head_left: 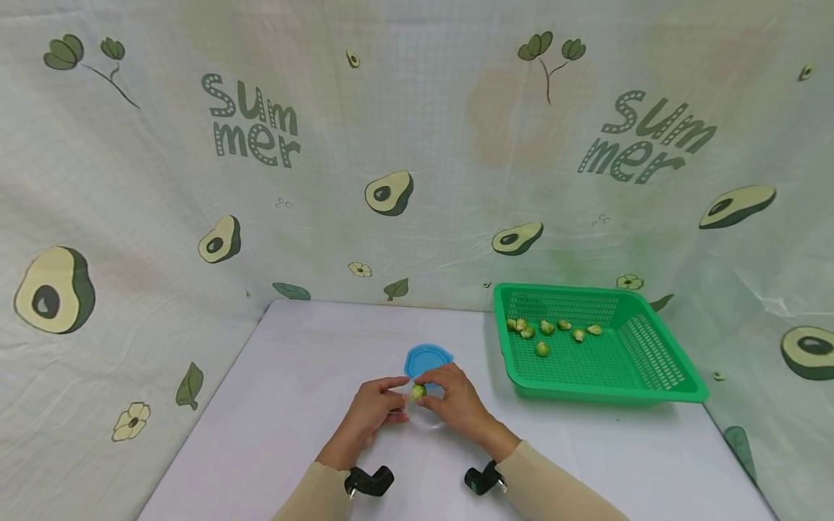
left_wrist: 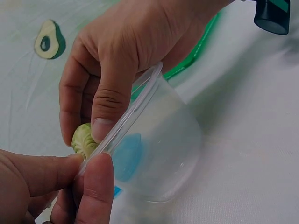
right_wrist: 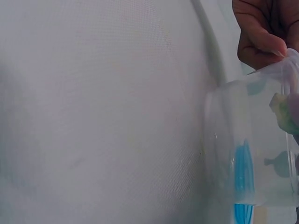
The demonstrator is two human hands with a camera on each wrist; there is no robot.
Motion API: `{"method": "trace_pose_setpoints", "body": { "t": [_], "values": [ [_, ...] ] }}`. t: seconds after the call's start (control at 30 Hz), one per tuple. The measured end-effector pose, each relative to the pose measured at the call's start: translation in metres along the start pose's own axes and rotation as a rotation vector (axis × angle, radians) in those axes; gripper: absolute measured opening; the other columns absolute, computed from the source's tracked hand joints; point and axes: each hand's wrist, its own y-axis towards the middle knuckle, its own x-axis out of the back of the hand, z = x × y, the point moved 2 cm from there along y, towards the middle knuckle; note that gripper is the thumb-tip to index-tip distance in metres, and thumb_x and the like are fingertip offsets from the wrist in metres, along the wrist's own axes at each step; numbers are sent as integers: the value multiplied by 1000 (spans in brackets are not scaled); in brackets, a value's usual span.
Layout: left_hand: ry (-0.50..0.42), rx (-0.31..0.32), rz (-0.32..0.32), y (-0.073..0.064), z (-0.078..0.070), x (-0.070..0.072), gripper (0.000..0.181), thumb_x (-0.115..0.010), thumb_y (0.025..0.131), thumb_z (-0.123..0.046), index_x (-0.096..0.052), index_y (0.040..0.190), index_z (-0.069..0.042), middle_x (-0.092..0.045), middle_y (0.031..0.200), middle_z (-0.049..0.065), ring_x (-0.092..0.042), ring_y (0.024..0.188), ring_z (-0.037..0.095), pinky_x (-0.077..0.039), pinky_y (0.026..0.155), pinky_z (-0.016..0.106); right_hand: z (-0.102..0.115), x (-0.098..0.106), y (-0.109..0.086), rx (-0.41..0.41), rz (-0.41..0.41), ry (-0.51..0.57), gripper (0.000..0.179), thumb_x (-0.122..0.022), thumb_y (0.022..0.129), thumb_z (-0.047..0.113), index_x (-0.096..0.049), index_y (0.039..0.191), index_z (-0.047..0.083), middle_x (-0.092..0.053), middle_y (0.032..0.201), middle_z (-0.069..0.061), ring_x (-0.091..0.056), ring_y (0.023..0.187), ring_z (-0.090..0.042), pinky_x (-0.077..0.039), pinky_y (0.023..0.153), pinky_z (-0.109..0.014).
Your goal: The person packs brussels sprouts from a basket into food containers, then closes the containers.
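Observation:
My left hand (head_left: 376, 409) pinches the rim of a clear plastic tub (left_wrist: 180, 154) between thumb and fingers. Over the tub's mouth, my right hand (head_left: 459, 401) holds a small Brussels sprout (head_left: 418, 391) with thumb and fingertips. In the left wrist view the same sprout (left_wrist: 84, 140) sits at the rim, close to the left fingertips. Through the tub's wall, the right wrist view shows part of the sprout (right_wrist: 281, 112). Just beyond the hands lies a blue lid (head_left: 426, 359) on the table.
A green plastic basket (head_left: 606, 394) stands at the right, with several Brussels sprouts (head_left: 543, 349) lying mostly in its left and back part. The white table (head_left: 293, 362) meets a printed cloth backdrop (head_left: 443, 145) at the back and sides.

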Motion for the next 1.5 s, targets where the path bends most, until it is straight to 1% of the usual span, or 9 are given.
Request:
{"method": "trace_pose_setpoints", "body": {
  "t": [0.23,0.6,0.8,0.93,1.13,1.2,1.27,1.43,1.5],
  "values": [
    [-6,2,-1,0,0,0,46,-68,95,4,-64,141,4,-67,90,8,-64,76,14,-67,70,29,-3,-1,1,-3,15,-10,32,-89,84,12,-80,114,13,-76,114,5,-60,113,-17,-55,98,-40],
    [-5,-3,3,0,-1,1,46,-66,95,5,-64,141,4,-69,98,16,-65,78,16,-67,71,30,0,-1,2,29,26,-38,31,-89,84,12,-80,113,11,-77,112,4,-61,112,-18,-53,98,-43],
    [0,-10,4,1,0,1,47,-65,94,5,-63,141,5,-69,97,14,-66,78,16,-67,71,30,-1,-2,3,44,27,-73,31,-89,84,14,-80,114,13,-77,112,4,-62,112,-17,-53,98,-43],
    [-10,-12,4,1,1,1,47,-67,94,5,-63,141,5,-70,97,15,-67,78,16,-67,71,30,-1,-2,2,22,37,-76,33,-88,86,10,-80,117,14,-76,116,2,-61,114,-19,-54,100,-44],
    [-22,-6,3,0,2,2,46,-70,95,2,-64,141,4,-69,96,15,-67,77,17,-67,71,30,-1,0,0,-46,50,-64,32,-82,90,5,-79,119,17,-73,119,2,-60,116,-18,-57,98,-42],
    [-23,-8,2,0,2,2,47,-70,95,2,-63,141,4,-68,95,14,-67,76,16,-67,70,30,-1,2,0,-59,50,-44,31,-81,91,6,-78,120,17,-72,120,1,-61,117,-20,-58,100,-44],
    [-23,-12,3,1,2,2,47,-70,95,2,-63,141,5,-68,94,13,-67,75,15,-67,70,30,-1,4,0,-81,51,0,30,-80,92,7,-78,120,17,-71,120,0,-61,119,-22,-58,102,-48],
    [-19,-13,1,1,4,1,47,-71,96,1,-62,141,5,-67,93,12,-67,71,14,-67,69,30,-5,7,0,-167,47,172,27,-80,94,11,-78,120,16,-71,121,0,-64,119,-25,-55,106,-57],
    [-16,-10,-2,1,4,1,47,-71,96,1,-63,141,5,-67,93,12,-67,70,14,-67,70,31,-7,9,1,-186,36,227,26,-80,93,11,-78,120,14,-73,119,-2,-65,117,-26,-54,105,-59]
  ]
}}
